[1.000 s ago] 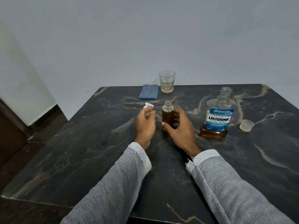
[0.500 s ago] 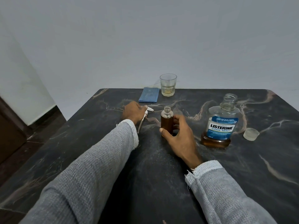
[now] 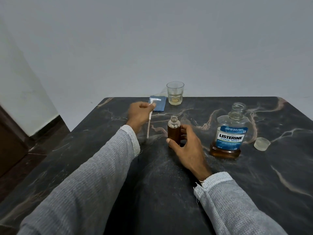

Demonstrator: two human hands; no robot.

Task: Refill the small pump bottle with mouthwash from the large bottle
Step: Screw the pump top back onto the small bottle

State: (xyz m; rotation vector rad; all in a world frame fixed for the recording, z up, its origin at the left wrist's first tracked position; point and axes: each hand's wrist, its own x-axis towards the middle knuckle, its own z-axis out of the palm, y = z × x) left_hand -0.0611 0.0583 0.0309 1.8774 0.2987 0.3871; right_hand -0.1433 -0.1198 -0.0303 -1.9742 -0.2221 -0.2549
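Note:
The small bottle [image 3: 174, 131] stands upright and uncapped at the table's middle, filled with amber liquid almost to the neck. My right hand [image 3: 188, 146] wraps around its lower half. My left hand [image 3: 138, 114] is raised to the left of it and holds the white pump head [image 3: 36, 99] by its collar, with the thin dip tube [image 3: 149, 126] hanging down above the table. The large Listerine bottle [image 3: 230, 133] stands open to the right, with a low layer of amber mouthwash at its bottom. Its clear cap [image 3: 262, 144] lies further right.
A drinking glass [image 3: 175, 95] with a little pale liquid stands at the far edge of the dark marble table [image 3: 169, 192]. A folded blue cloth [image 3: 159, 106] lies beside it. A white wall rises behind, and the floor drops away at the left.
My left hand has lifted the pump head off the table, up and away to the left, so its tube now hangs free. My right hand stays on the small bottle.

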